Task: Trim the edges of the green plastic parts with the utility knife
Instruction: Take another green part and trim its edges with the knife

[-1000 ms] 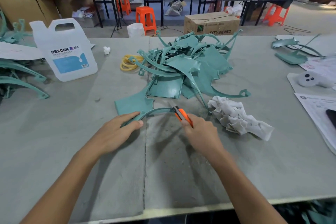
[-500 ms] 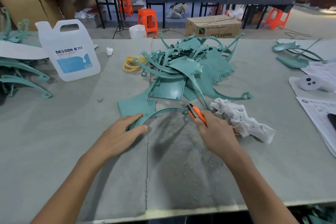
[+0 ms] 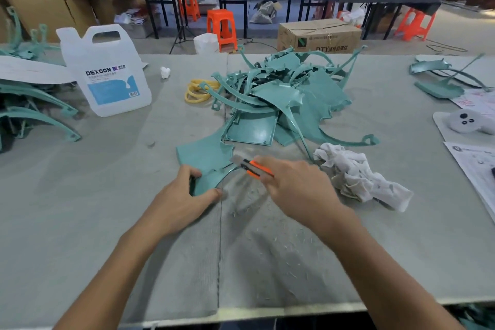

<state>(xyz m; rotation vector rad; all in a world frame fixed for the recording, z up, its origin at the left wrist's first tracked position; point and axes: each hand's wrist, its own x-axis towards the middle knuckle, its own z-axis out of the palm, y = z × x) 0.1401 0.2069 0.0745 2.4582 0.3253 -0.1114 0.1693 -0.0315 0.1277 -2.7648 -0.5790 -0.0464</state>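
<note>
Fingers (image 3: 215, 192) of the left hand (image 3: 184, 203) pinch the near corner of the green plastic part (image 3: 203, 157), flat on the worktop (image 3: 107, 195); the right hand (image 3: 297, 187) grasps the utility knife (image 3: 251, 166), blade pointing left at its curved edge.

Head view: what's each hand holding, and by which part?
Right hand grips the utility knife by its orange handle. Left hand pinches the green plastic part at its near end.

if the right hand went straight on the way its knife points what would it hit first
Most likely the green plastic part held by the left hand: the utility knife in the right hand points up-left, blade tip at that part's curved edge. Contact is blurred.
</note>
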